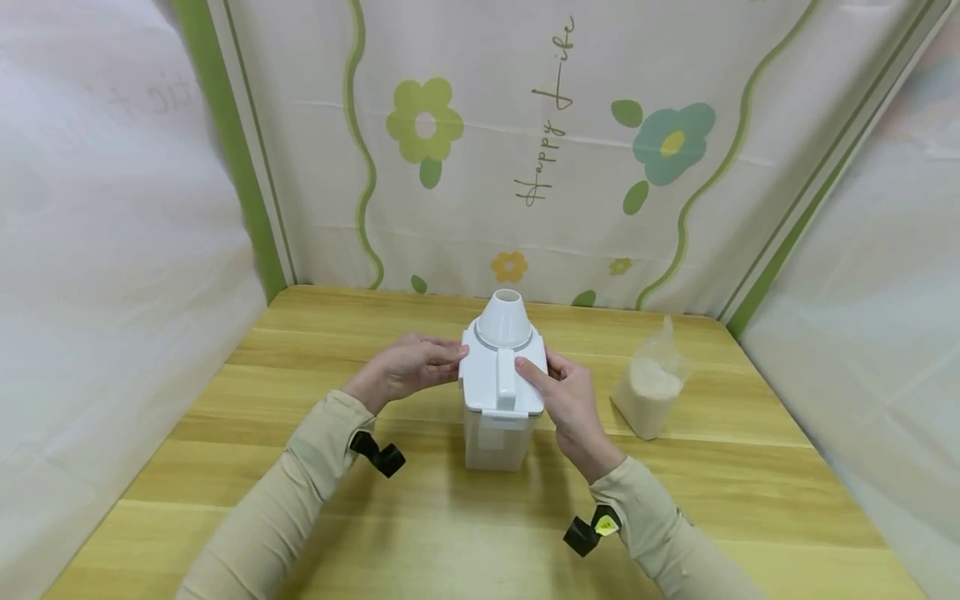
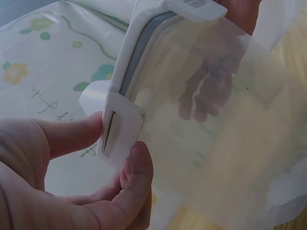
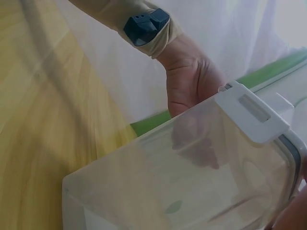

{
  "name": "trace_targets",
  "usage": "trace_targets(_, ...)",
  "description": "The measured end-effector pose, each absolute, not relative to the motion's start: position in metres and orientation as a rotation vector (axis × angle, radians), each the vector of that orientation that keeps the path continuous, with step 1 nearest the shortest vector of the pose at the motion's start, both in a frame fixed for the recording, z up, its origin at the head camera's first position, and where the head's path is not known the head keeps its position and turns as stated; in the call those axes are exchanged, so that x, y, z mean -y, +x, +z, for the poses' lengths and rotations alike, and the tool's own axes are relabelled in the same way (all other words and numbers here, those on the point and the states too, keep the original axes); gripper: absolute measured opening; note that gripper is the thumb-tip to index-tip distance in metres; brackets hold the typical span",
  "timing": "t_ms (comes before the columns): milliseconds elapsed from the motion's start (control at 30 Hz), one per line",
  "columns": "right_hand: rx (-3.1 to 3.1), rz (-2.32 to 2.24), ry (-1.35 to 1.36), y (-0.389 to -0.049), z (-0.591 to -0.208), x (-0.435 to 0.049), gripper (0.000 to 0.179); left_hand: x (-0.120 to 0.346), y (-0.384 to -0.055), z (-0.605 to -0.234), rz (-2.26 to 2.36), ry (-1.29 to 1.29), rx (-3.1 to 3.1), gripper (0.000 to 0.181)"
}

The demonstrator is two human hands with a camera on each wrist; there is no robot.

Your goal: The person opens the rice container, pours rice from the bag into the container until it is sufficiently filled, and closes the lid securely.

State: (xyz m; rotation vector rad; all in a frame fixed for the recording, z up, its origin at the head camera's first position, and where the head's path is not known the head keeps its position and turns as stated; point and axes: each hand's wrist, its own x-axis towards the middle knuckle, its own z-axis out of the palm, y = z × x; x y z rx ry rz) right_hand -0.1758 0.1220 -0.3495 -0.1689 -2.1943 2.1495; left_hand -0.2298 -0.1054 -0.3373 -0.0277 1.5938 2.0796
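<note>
A translucent plastic storage container (image 1: 495, 446) stands upright on the table, under a white lid (image 1: 484, 375) with a handle bar and a white cone-shaped cap (image 1: 502, 323). My left hand (image 1: 411, 368) is at its left side. In the left wrist view, thumb and curled fingers pinch the white side clip (image 2: 125, 122) at the lid's edge. My right hand (image 1: 576, 408) grips the right side, thumb on top of the lid by the handle bar, other fingers down the side and partly hidden. Grey seal (image 2: 139, 60) shows under the lid. Through its walls, the container looks empty.
To the right stands a clear bag (image 1: 652, 387) of white grains, its top gathered upward. Light wood-grain table (image 1: 420, 533) runs back to a printed fabric wall (image 1: 480, 208), with more fabric at both sides. Each sleeve carries a black wrist camera (image 1: 378, 454).
</note>
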Motion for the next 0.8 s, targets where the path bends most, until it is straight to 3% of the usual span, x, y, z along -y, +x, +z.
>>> trace_targets(467, 2.170, 2.144, -0.188, -0.174, -0.352, -0.119, 0.065, 0.110, -0.240, -0.345, 2.094, -0.081, -1.383, 0.019)
trace_targets(800, 2.139, 2.164, -0.198, -0.173, -0.353, -0.117, 0.064, 0.114, -0.243, -0.355, 2.119, -0.084, -1.220, 0.011)
